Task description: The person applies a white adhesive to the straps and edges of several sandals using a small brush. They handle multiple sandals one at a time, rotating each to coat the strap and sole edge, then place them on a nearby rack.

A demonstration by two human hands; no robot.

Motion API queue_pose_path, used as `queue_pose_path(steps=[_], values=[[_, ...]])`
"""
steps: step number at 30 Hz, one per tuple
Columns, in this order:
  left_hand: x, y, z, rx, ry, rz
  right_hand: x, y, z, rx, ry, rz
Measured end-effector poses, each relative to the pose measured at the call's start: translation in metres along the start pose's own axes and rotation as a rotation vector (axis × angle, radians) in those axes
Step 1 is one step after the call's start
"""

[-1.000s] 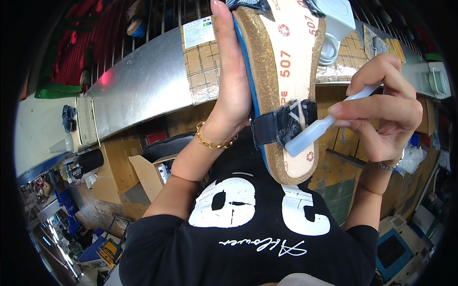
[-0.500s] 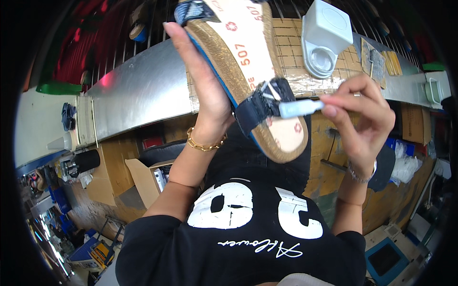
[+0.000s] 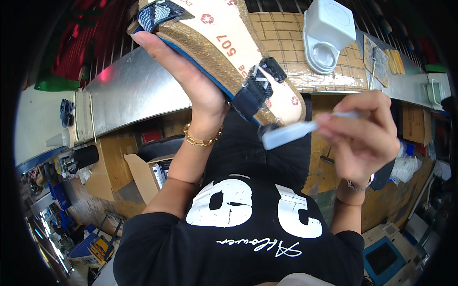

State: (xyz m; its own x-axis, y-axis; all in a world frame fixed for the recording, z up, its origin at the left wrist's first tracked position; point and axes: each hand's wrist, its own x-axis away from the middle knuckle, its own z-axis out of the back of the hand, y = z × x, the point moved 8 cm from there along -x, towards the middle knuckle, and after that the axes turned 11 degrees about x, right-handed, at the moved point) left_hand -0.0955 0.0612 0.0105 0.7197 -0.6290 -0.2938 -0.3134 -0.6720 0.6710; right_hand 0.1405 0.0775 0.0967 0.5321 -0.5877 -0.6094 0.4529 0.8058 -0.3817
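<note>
My left hand (image 3: 200, 86) holds an unfinished sandal (image 3: 229, 57), its thumb along one side and its other fingers hidden behind. The sandal has a pale printed face, brown cork-like sides and a blue edge. Dark strap ends (image 3: 255, 95) are folded onto the pale face, with whitish streaks on them. In my right hand (image 3: 362, 133), fingers pinched and blurred, is a small pale blue-white brush (image 3: 291, 135) with a dark tip. That tip is just below the sandal's near end; whether they touch I cannot tell.
Behind the sandal, a white plastic pot (image 3: 329, 28) with a round opening stands on a taped cardboard sheet (image 3: 276, 35) on the metal bench (image 3: 129, 90). A stained board (image 3: 377, 62) lies to its right. An open cardboard box (image 3: 143, 176) is below the bench at left.
The sandal has shifted left and upward and tilted more. My right hand has drawn the brush off the strap ends, down and slightly left, past the sandal's near end.
</note>
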Motion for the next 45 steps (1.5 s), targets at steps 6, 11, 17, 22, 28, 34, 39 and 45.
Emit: queue_pose_path(steps=[6, 11, 17, 22, 28, 34, 39, 45], values=[[-0.003, -0.009, -0.003, -0.03, -0.027, 0.191, 0.001, -0.003, -0.008, -0.169, -0.088, 0.122], [-0.003, -0.022, -0.004, 0.028, -0.067, 0.309, 0.003, 0.014, -0.012, -0.075, -0.125, -0.031], [0.002, -0.039, -0.008, -0.039, -0.267, 0.465, 0.004, 0.018, -0.014, -0.146, -0.145, -0.009], [0.008, -0.054, -0.02, 0.226, -0.452, 0.604, 0.006, 0.016, -0.019, -0.332, -0.181, 0.053], [0.015, -0.068, -0.031, 0.242, -0.467, 0.706, 0.007, 0.016, -0.022, -0.467, -0.173, 0.101], [0.023, -0.07, -0.039, 0.258, -0.473, 0.769, 0.008, 0.028, -0.031, -0.442, -0.237, -0.02], [0.025, -0.074, -0.046, 0.265, -0.476, 0.796, 0.01, 0.038, -0.039, -0.584, -0.278, -0.149], [0.027, -0.073, -0.045, 0.267, -0.472, 0.812, 0.012, 0.036, -0.04, -0.705, -0.301, -0.046]])
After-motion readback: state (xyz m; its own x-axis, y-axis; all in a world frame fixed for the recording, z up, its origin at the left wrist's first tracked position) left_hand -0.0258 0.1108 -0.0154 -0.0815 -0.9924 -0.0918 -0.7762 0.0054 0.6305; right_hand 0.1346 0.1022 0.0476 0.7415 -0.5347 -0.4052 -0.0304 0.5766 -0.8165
